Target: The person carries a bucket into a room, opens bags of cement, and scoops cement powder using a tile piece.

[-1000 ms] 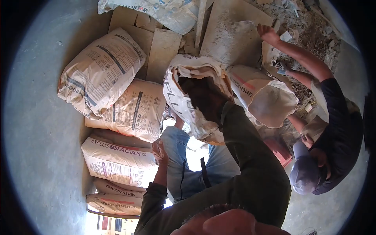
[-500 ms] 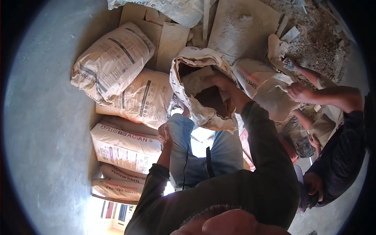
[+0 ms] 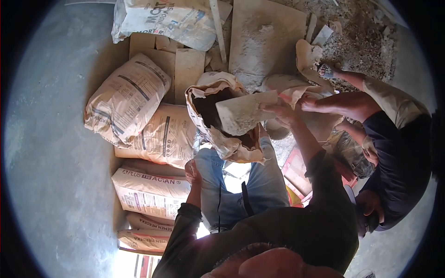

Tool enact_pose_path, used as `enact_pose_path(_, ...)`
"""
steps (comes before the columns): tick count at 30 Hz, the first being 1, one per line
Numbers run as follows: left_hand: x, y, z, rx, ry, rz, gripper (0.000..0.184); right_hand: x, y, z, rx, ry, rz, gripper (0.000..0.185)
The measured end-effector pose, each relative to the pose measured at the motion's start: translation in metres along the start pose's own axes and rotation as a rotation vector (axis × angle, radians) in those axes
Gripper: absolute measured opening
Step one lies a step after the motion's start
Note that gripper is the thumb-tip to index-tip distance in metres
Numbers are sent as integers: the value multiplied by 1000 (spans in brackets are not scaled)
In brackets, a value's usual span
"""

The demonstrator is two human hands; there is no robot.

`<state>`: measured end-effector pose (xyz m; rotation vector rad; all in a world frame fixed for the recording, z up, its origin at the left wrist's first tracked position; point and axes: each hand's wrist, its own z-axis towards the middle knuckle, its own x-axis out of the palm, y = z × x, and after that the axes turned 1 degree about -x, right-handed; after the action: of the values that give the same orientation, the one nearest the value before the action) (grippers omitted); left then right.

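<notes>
My right hand (image 3: 282, 115) grips the end of a flat, grey, dusty slab (image 3: 243, 113), which is held over the mouth of an upright open paper sack (image 3: 197, 121). The sack stands between my knees and is dark inside. My left hand (image 3: 193, 172) is curled into a fist beside my left knee, with nothing visible in it. To the right, a co-worker's hand (image 3: 307, 103) is at the top of a second sack (image 3: 320, 123), close to my right hand.
Full cement sacks (image 3: 155, 132) lie along the left, with an Acian sack (image 3: 150, 190) nearer me. A mortar sack (image 3: 167, 21), boards (image 3: 266, 37) and rubble (image 3: 366, 51) are beyond. The co-worker (image 3: 398, 162) crouches at the right. A red object (image 3: 296, 173) is beside my right leg.
My right hand has come up out of the sack with the slab in it. The co-worker's hand has moved left, nearer to mine. My left hand has stayed beside the knee.
</notes>
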<state>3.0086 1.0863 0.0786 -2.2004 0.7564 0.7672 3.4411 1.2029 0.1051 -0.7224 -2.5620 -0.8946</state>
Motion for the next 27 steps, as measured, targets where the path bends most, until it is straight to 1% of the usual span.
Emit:
enact_pose_path(1, 2, 1, 0, 5, 2, 0, 41, -5, 6, -6, -5, -3, 1, 34)
enact_pose_path(3, 5, 0, -1, -13, -49, -32, 41, -17, 17, -15, -89, -113, 183, 32)
enact_pose_path(6, 5, -7, -3, -11, -23, 18, 42, -57, 18, -6, -166, -188, 252, 30)
enact_pose_path(7, 5, -6, -2, -3, -20, 18, 42, -65, 21, 0, -173, -191, 254, 30)
enact_pose_path(9, 8, -5, -1, 27, -21, -16, 43, -82, 28, 13, -172, -303, 330, 30)
enact_pose_path(10, 9, -7, -2, 34, -20, -16, 43, -93, 27, 26, -179, -304, 332, 30)
enact_pose_path(12, 11, -8, -3, 6, -53, -33, 43, -127, 6, 68, -284, -424, 455, 30)
enact_pose_path(13, 13, 3, -2, -13, -56, -86, 45, -156, -12, 98, -346, -443, 476, 34)
enact_pose_path(14, 13, 7, -5, -11, -56, -83, 45, -168, -18, 118, -346, -444, 479, 34)
enact_pose_path(16, 14, 11, -4, 39, -40, -141, 37, -186, -24, 160, -350, -702, 537, 32)
enact_pose_path(17, 8, 15, -5, 279, 24, 88, 27, -196, -28, 180, -346, -701, 539, 32)
enact_pose_path(18, 6, 25, -6, 277, 23, 91, 27, -208, -31, 201, -404, -750, 580, 35)
enact_pose_path(19, 6, 35, -5, 368, 15, 117, 25, -218, -32, 221, -465, -797, 616, 38)
enact_pose_path(20, 8, 46, -3, 458, 8, 147, 25, -227, -33, 241, -484, -846, 645, 36)
enact_pose_path(21, 4, 12, -8, 329, 46, 147, 27, -236, -32, 257, -484, -910, 617, 35)
enact_pose_path(22, 5, 2, -9, 323, 45, 150, 27, -243, -26, 272, -471, -985, 576, 34)
enact_pose_path(24, 7, -7, -13, 65, -7, -64, 35, -254, -13, 295, -393, -1164, 386, 31)
enact_pose_path(25, 7, -14, -12, 34, -18, -46, 45, -258, -3, 303, -331, -1254, 240, 30)
enact_pose_path(27, 9, -7, -13, 17, -18, -48, 45, -258, 14, 311, -233, -1368, -75, 28)
